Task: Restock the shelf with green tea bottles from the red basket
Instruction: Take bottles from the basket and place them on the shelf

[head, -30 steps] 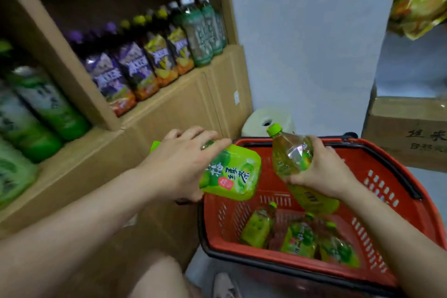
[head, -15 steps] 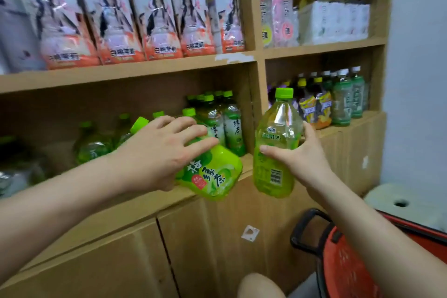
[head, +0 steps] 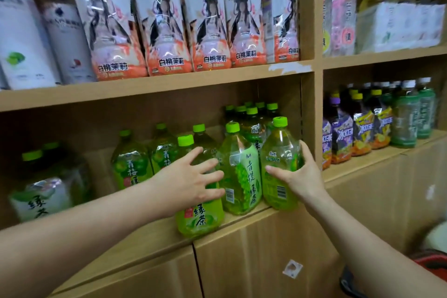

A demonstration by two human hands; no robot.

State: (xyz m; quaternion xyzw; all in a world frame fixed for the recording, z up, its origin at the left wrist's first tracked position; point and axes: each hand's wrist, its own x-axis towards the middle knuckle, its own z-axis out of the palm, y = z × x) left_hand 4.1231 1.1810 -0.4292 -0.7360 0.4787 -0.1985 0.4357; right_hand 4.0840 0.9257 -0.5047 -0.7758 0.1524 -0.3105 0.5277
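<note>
1. A shop: wooden shelves [head: 157, 91] are carrying rows of identical labelled drinks.
2. Above the right hand [head: 300, 174] gripping a green tea bottle [head: 278, 152], peach-tea bottles [head: 208, 22] are facing outward.
3. Right of that grip, iced-tea bottles [head: 360, 133] are lining up.

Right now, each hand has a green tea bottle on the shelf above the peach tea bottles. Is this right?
No, below them: in the head view the left hand and right hand have their green tea bottles on the shelf under the peach tea bottles.

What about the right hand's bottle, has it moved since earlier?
Yes. The bottle went from before the upright divider, partly below the shelf board, up and leftward onto it, left of the divider.
</note>
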